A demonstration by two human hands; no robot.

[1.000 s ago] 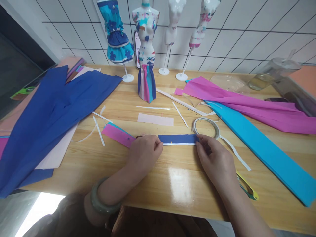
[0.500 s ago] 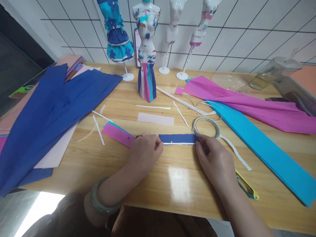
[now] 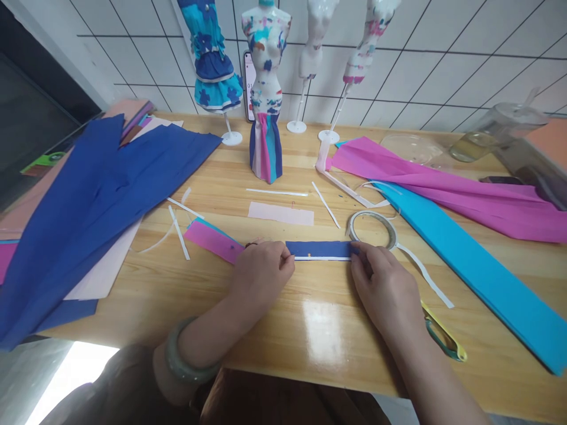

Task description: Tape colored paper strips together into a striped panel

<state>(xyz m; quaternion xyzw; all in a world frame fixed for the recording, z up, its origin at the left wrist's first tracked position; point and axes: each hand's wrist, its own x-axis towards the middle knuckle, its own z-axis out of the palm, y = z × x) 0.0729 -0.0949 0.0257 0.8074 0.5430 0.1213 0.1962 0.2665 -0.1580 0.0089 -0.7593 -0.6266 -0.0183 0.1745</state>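
Observation:
A short dark blue paper strip (image 3: pixel 319 249) lies flat near the front middle of the wooden table (image 3: pixel 283 330), with a thin white tape line along its near edge. My left hand (image 3: pixel 261 274) is closed and pinches the strip's left end. My right hand (image 3: pixel 385 289) is closed with its fingertips pressing the strip's right end. A roll of white double-sided tape (image 3: pixel 372 229) lies just behind my right hand, its loose tail trailing to the right. A pink paper strip (image 3: pixel 212 241) lies left of my left hand.
Large dark blue paper sheets (image 3: pixel 101 200) cover the left side. Magenta paper (image 3: pixel 443 189) and cyan paper (image 3: pixel 478 265) stretch across the right. Scissors (image 3: pixel 443 339) lie by my right wrist. Several doll mannequins stand at the back, one (image 3: pixel 266 94) in a striped skirt. A pale pink strip (image 3: pixel 280 213) lies mid-table.
Both hands stay on the ends of the blue strip. At the back, the small pink scrap near the mannequin base now stands up instead of lying flat. The view shifted slightly.

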